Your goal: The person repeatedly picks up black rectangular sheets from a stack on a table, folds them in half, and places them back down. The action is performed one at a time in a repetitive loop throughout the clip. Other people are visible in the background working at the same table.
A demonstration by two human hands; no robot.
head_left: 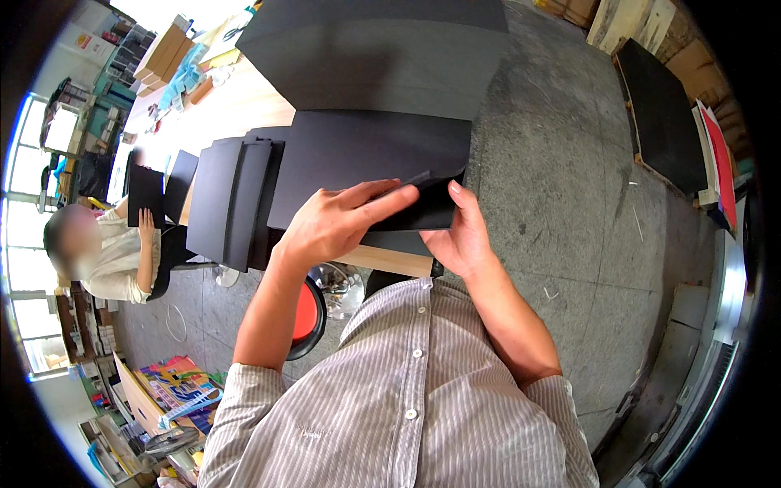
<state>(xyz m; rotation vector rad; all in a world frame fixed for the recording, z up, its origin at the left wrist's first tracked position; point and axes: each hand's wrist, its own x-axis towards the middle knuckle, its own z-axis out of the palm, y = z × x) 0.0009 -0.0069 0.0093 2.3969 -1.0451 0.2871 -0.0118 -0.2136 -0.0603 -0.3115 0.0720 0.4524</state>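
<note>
A black sheet or thin board [358, 146] lies in front of me, and its near right corner is bent up into a raised flap. My left hand [333, 218] reaches over its near edge, thumb and forefinger closed around the flap. Below the right corner, my right hand [462, 232] grips the edge, thumb on top and fingers underneath, partly hidden. Just left of the sheet sits a stack of similar black boards [232, 195]. Beyond it stands a large black panel or box [382, 61].
A co-worker [114, 252] sits at left holding a black board [146, 198]. Cardboard boxes [167, 53] and blue cloth [185, 75] rest on the long table [244, 102]. A red-topped stool [306, 313] stands below my left arm. A dark board [661, 114] leans at the right.
</note>
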